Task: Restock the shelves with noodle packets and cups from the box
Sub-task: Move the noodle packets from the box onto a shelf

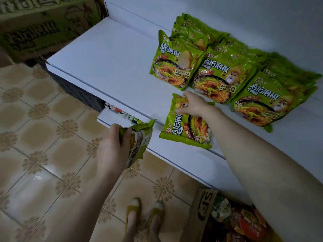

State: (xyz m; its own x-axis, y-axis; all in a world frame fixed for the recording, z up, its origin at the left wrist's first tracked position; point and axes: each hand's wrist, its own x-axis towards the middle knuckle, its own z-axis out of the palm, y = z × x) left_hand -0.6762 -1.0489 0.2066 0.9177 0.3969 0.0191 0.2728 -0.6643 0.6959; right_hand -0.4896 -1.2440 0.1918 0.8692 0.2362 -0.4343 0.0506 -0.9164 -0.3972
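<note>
Standing in yellow slippers (145, 213) on a glossy beige tiled floor (43, 137) with brown flower motifs, a person faces a low white shelf (104, 67) set against a white wall. At the lower right, just beside the feet, an open brown box (204, 206) holds foil-lidded noodle cups (244, 222); the dark lettering on its flap cannot be read whole. The left hand (111, 147) grips a green packet (139, 142) on edge in front of the shelf's lip, fingers curled round its side. The right hand (192, 105) reaches across the shelf, fingers and thumb pinching the top of a second packet (187, 126) that lies flat near the front edge. Behind it stand three overlapping rows of packets (218, 70), leaning back toward the wall and filling the shelf's right part. Their fronts read 统一 and 老坛泡椒牛肉面 above a bowl of noodles. A lower shelf (111, 117) juts out beneath, next to a dark crate (78, 91). At the far left sits a green-printed carton (35, 27).
</note>
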